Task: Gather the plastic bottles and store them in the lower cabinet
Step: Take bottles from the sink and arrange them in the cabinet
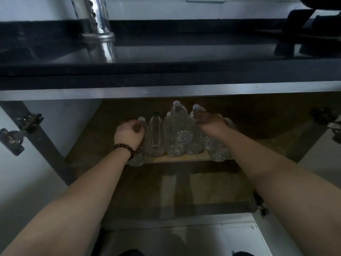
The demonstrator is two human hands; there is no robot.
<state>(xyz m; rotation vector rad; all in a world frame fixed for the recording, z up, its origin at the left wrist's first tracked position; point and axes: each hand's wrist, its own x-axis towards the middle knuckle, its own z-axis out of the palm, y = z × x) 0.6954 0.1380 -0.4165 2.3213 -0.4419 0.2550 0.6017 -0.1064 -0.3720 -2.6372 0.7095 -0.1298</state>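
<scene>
Several clear plastic bottles [177, 133] lie side by side on the brown floor of the open lower cabinet [258, 126], caps pointing to the back, with one stacked on top. My left hand [130, 133], with a bead bracelet at the wrist, is closed over the leftmost bottle [137, 157]. My right hand [212, 124] lies spread over the rightmost bottles [217, 150], pressing against them. Both forearms reach in from the bottom of the view.
A dark countertop [166, 69] overhangs the cabinet, with a shiny metal container [97, 19] and a black stove [302, 34] on it. Open cabinet doors with hinges stand at the left [20, 130] and right [330, 122]. A lower brown ledge [184, 191] fronts the bottles.
</scene>
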